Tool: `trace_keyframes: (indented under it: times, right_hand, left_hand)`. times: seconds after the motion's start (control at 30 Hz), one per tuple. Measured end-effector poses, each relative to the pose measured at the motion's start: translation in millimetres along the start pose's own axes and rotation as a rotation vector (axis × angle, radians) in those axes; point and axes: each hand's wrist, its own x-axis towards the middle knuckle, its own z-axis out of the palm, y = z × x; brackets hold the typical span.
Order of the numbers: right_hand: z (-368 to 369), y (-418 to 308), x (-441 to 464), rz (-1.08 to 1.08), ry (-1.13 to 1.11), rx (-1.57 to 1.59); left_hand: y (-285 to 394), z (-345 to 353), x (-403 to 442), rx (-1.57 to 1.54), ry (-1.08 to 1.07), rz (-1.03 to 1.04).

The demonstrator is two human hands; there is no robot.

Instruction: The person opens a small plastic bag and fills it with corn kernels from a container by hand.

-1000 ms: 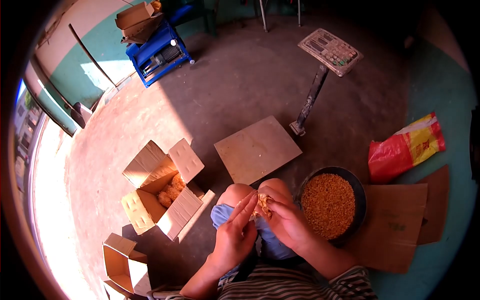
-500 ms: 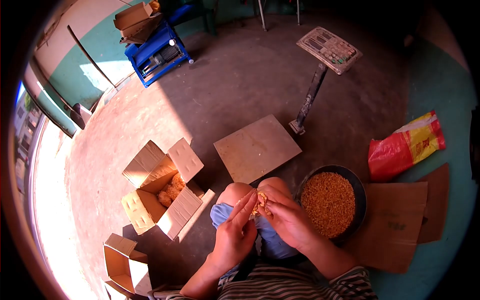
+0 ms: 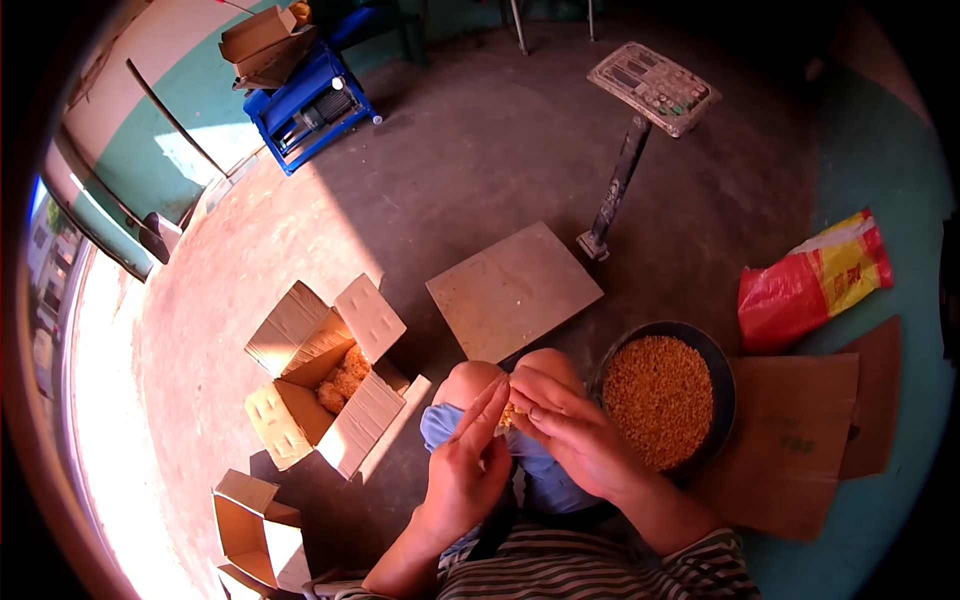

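Over my knees, my left hand [image 3: 466, 466] and my right hand [image 3: 572, 432] are cupped together around a clump of golden kernels [image 3: 507, 414]. Only a small part of the clump shows between the palms; the fingers cover the rest. Close by my right forearm stands a dark round basin [image 3: 727, 420] holding loose golden kernels [image 3: 658, 400]. To the left, an open cardboard box [image 3: 362, 432] contains several rounded orange-gold clumps [image 3: 345, 380].
A platform scale has its flat plate [image 3: 515, 290] ahead of my knees and its display [image 3: 655, 88] on a post. A red and yellow bag [image 3: 815, 285] and flat cardboard [image 3: 785, 440] lie right. Another open box [image 3: 245, 535] sits lower left; a blue machine [image 3: 310, 110] stands farther back.
My right hand has closed over the clump, its fingers now lying across the top toward the left fingertips. Less of the clump is visible. The view has shifted slightly.
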Motion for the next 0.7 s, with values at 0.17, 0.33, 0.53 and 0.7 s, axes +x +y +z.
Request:
trace_keyframes:
  times: [0.17,0.33,0.53,0.7]
  right_hand:
    - [7,-18,-6,0.027,-0.057,-0.090]
    - [-17,-25,-10,-0.049,-0.103,-0.027]
    - [-83,-31,-14,-0.083,0.032,0.147]
    - [-199,0,2,-0.133,0.529,0.079]
  left_hand:
    - [-1,0,1,-0.005,0.001,0.021]
    - [-2,-1,1,-0.025,-0.009,0.007]
    - [-3,0,2,-0.008,-0.023,0.018]
    - [-4,2,3,-0.037,-0.022,0.049]
